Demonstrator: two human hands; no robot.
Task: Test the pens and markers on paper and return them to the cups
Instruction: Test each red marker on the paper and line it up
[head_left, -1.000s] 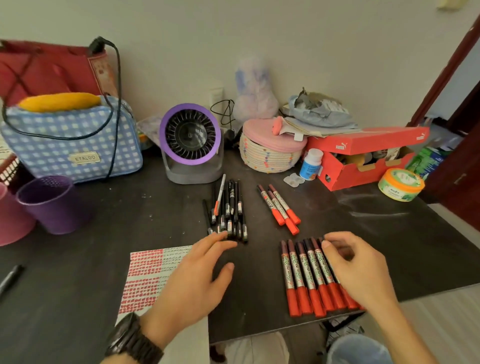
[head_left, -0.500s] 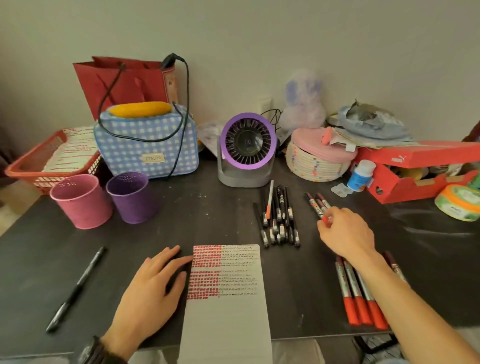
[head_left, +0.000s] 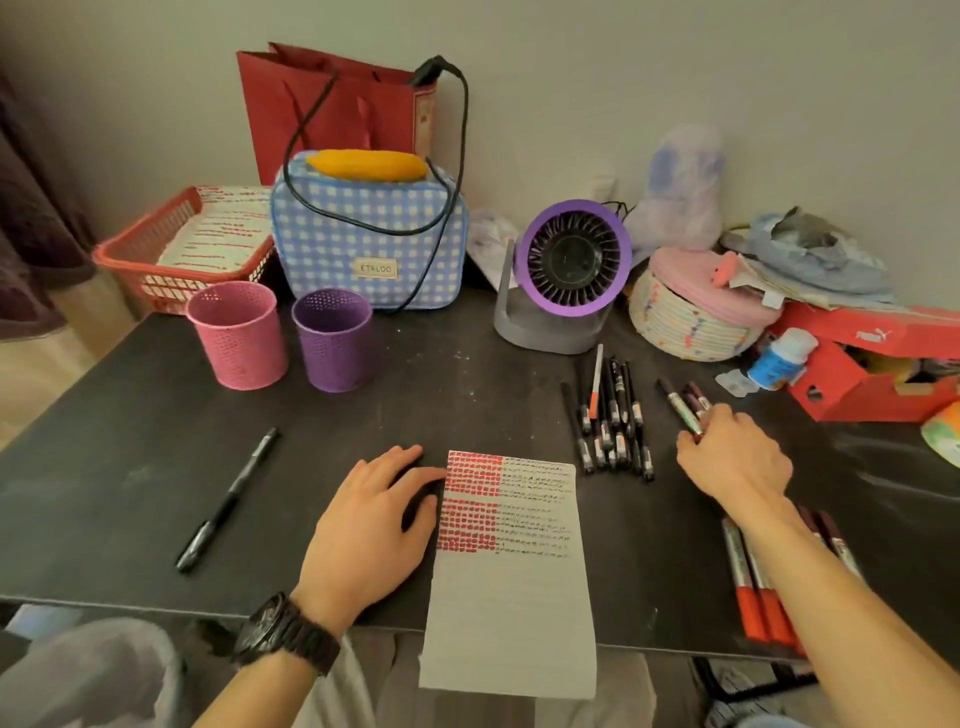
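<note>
A white paper (head_left: 514, 597), with red and black test marks on its top half, hangs over the table's front edge. My left hand (head_left: 374, 525) lies flat on the table, fingertips touching the paper's left edge. My right hand (head_left: 737, 457) curls its fingers over the near ends of a small group of red-capped markers (head_left: 675, 402). Several black pens (head_left: 613, 415) lie bunched between the paper and those markers. More red markers (head_left: 748, 597) lie in a row partly under my right forearm. A pink cup (head_left: 239, 338) and a purple cup (head_left: 335, 343) stand at the back left, no pens showing above their rims. One black pen (head_left: 228, 499) lies alone at the left.
Behind the cups are a red basket (head_left: 130, 249) with paper, a blue checked bag (head_left: 369, 244) and a purple fan (head_left: 566, 275). A woven basket (head_left: 691, 322), a red shoe box (head_left: 872, 358) and a small bottle (head_left: 779, 358) crowd the back right.
My right hand left the near row of red markers and reached back to the small group behind it. My left hand moved left to the paper's edge. The view swung left.
</note>
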